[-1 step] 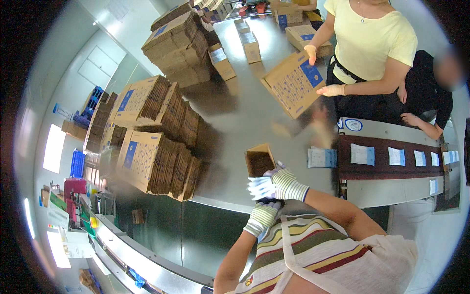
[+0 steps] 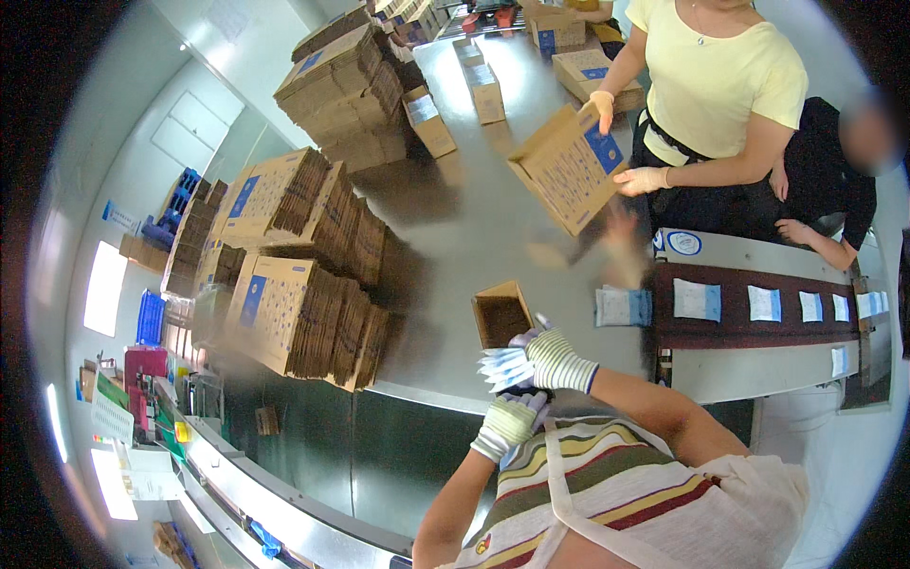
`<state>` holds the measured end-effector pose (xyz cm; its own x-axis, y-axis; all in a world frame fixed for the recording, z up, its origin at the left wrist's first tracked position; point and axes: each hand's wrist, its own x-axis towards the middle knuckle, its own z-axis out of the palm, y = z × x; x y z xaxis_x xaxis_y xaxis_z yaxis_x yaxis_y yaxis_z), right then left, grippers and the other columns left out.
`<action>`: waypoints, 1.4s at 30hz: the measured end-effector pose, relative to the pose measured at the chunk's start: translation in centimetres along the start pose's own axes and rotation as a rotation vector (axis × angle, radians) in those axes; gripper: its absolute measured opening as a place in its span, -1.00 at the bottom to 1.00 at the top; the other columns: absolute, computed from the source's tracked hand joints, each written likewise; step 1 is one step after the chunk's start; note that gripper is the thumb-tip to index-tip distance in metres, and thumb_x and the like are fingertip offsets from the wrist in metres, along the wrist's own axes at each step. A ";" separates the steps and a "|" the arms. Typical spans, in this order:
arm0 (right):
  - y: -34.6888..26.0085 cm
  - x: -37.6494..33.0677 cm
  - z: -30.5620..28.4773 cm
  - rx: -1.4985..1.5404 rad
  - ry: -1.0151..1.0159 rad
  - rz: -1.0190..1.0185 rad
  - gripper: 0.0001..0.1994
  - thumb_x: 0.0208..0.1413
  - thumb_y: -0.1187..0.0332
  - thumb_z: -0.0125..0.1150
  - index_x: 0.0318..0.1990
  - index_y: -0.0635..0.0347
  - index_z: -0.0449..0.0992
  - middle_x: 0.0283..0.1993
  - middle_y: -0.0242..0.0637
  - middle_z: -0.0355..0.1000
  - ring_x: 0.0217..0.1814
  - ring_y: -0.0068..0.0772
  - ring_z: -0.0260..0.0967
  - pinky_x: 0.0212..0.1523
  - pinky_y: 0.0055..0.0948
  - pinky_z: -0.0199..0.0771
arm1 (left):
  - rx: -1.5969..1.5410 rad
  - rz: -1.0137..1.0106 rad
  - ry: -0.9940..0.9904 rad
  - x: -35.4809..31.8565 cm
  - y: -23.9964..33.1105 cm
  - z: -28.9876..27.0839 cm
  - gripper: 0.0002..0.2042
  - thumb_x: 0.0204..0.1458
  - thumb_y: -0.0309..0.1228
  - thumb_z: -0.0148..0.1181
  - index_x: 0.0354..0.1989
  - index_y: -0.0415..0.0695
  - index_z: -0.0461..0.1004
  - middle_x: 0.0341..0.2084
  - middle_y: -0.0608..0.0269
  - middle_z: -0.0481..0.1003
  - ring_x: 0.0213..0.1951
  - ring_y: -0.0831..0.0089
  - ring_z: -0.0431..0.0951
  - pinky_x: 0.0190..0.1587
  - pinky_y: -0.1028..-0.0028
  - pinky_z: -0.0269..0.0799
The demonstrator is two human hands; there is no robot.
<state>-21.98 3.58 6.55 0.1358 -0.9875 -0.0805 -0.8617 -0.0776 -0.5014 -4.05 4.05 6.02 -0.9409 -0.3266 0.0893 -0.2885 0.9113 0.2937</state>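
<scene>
My right hand (image 2: 561, 362), in a striped glove, is closed on a fanned stack of white and light-blue packets (image 2: 504, 368). Just below it is my left hand (image 2: 508, 424), gloved alike, with its fingers curled near the stack's lower end. What those fingers hold, if anything, is hidden. An open brown cardboard box (image 2: 503, 318) stands on the metal table beyond the packets, its mouth toward me. To the right, another white and blue packet (image 2: 623, 307) lies by the end of the conveyor belt (image 2: 735, 293).
Tall stacks of flattened cartons (image 2: 301, 313) fill the left side of the metal table (image 2: 431, 275). Across it, a co-worker in yellow holds a carton (image 2: 572, 171). Several packets (image 2: 697, 300) lie spaced along the belt, where a person in black sits. Small boxes (image 2: 485, 93) stand farther back.
The packets on the belt have shifted slightly left, toward the table. The co-worker's carton has opened out a little at its upper flap. My packet stack has tilted slightly; both hands stay nearly in place.
</scene>
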 end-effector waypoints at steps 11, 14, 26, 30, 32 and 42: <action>-0.9 -2.0 0.0 -0.169 0.008 -0.204 -0.39 -0.14 0.02 0.16 0.01 0.30 0.33 0.05 -0.04 0.29 0.20 -0.10 0.14 0.31 0.03 -0.15 | -0.124 -0.543 -0.332 10.2 -9.2 0.2 -0.75 0.07 -0.30 -0.09 -0.28 -0.18 0.46 -0.32 -0.11 0.49 -0.22 -0.05 0.48 -0.18 0.16 0.39; -1.2 -4.5 2.0 -0.035 0.158 -0.284 -0.46 -0.03 0.15 0.06 0.08 0.31 0.24 0.17 0.00 0.15 0.31 -0.08 -0.01 0.32 0.01 -0.18 | -0.145 -0.536 -0.580 10.0 -11.6 3.4 -0.73 0.04 -0.29 -0.06 -0.22 -0.15 0.49 -0.25 -0.07 0.50 -0.17 0.04 0.50 -0.15 0.21 0.40; -1.5 -4.2 4.0 -0.127 0.253 -0.192 -0.04 -0.29 -0.16 0.22 0.22 0.30 0.05 0.28 0.06 -0.02 0.37 0.02 -0.14 0.34 -0.04 -0.24 | 0.198 0.346 -0.388 4.1 -12.8 11.7 -0.64 0.02 -0.21 -0.04 -0.05 -0.10 0.44 -0.09 -0.02 0.44 -0.01 0.12 0.42 -0.01 0.27 0.33; 0.0 -5.4 0.1 0.058 0.170 -0.190 -0.17 -0.17 0.05 0.25 0.23 0.29 0.05 0.28 0.03 -0.02 0.36 0.01 -0.13 0.33 -0.07 -0.13 | -0.256 -0.440 -0.626 5.3 -4.2 1.9 -0.65 0.03 -0.21 -0.05 -0.03 -0.08 0.38 -0.06 0.03 0.43 -0.05 0.06 0.43 -0.01 0.21 0.33; 1.7 -5.7 -0.5 0.173 0.279 -0.157 -0.21 -0.14 -0.01 0.25 0.16 0.34 0.13 0.20 0.13 0.10 0.27 0.07 0.04 0.25 -0.10 0.05 | -0.185 -0.445 -0.433 3.0 -3.2 3.0 -0.69 0.01 -0.30 -0.05 -0.09 -0.15 0.38 -0.16 -0.01 0.44 -0.10 0.04 0.43 0.00 0.19 0.29; 21.2 -4.6 -7.8 -0.290 -0.074 0.445 -0.58 -0.14 0.35 0.22 -0.03 0.14 0.42 -0.05 -0.08 0.41 -0.02 -0.03 0.36 0.04 -0.22 0.33 | -0.112 -0.453 -0.194 3.5 0.6 1.8 -0.68 -0.06 -0.34 0.01 -0.13 -0.22 0.40 -0.16 -0.06 0.44 -0.10 0.02 0.41 0.00 0.21 0.30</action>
<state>-44.71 5.36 3.04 -0.2481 -0.9223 -0.2963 -0.9423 0.3007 -0.1469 -7.81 3.91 4.76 -0.7440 -0.6209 -0.2466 -0.6650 0.6526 0.3632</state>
